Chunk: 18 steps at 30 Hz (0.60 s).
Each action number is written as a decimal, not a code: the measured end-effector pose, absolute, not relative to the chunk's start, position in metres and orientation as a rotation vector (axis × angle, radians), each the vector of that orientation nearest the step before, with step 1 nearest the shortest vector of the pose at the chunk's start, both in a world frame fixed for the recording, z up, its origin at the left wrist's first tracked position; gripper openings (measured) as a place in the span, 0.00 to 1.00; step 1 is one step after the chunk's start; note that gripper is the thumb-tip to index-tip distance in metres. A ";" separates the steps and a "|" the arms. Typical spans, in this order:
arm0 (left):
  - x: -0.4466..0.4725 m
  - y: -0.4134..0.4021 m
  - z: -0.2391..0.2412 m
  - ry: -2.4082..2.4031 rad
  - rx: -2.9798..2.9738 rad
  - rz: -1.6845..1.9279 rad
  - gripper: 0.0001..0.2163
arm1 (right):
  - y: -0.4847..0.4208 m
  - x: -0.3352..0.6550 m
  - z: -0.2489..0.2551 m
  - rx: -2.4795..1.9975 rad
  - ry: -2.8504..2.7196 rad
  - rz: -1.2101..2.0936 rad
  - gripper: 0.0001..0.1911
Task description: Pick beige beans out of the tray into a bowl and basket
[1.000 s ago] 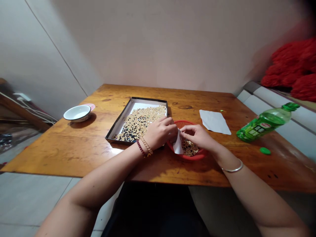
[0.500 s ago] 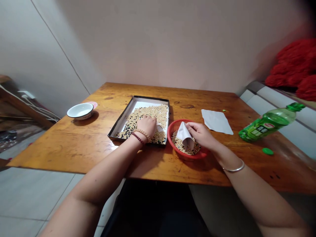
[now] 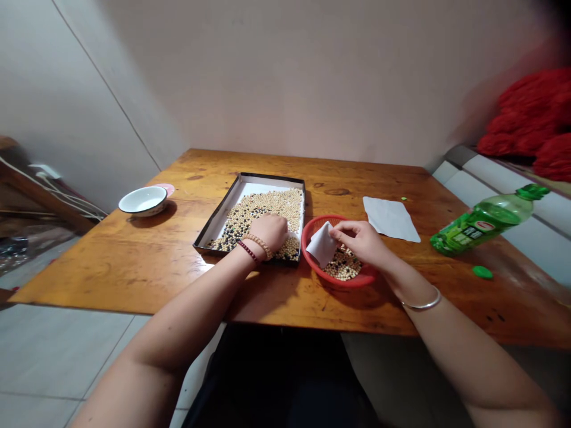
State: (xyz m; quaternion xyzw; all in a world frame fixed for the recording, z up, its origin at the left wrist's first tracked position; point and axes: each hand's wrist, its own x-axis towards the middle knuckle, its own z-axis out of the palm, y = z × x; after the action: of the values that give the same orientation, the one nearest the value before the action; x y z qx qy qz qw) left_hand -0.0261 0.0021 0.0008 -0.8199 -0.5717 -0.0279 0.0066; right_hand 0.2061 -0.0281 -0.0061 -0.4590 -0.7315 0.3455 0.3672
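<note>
A dark rectangular tray (image 3: 218, 214) holds a layer of pale beans mixed with dark ones (image 3: 263, 208). My left hand (image 3: 269, 232) rests curled on the beans at the tray's near right corner; what its fingers hold is hidden. To its right stands a red plastic basket (image 3: 312, 235) with pale beans inside. My right hand (image 3: 362, 241) hovers over the basket and pinches a folded white paper (image 3: 322, 245) that hangs over the basket's left side.
A wooden table (image 3: 156, 261) carries a white bowl (image 3: 143, 200) at far left, a flat white paper sheet (image 3: 390, 218), a tilted green bottle (image 3: 484, 221) and its green cap (image 3: 482, 272) at right. Red fabric (image 3: 530, 119) lies beyond the table at upper right.
My left hand left the paper over the basket and moved onto the beans in the tray, then curled. My right hand kept the paper and shifted it toward the basket's left rim.
</note>
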 end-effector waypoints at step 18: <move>0.001 -0.017 0.007 -0.934 -2.852 -0.918 0.08 | -0.029 0.204 -0.002 -1.067 -1.978 1.012 0.17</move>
State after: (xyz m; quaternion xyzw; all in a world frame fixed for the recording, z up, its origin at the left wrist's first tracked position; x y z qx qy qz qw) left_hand 0.0007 -0.0172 0.0071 -0.9088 -0.2975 -0.2926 0.0016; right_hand 0.2043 -0.0293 -0.0018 -0.4085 -0.7569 0.3872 0.3321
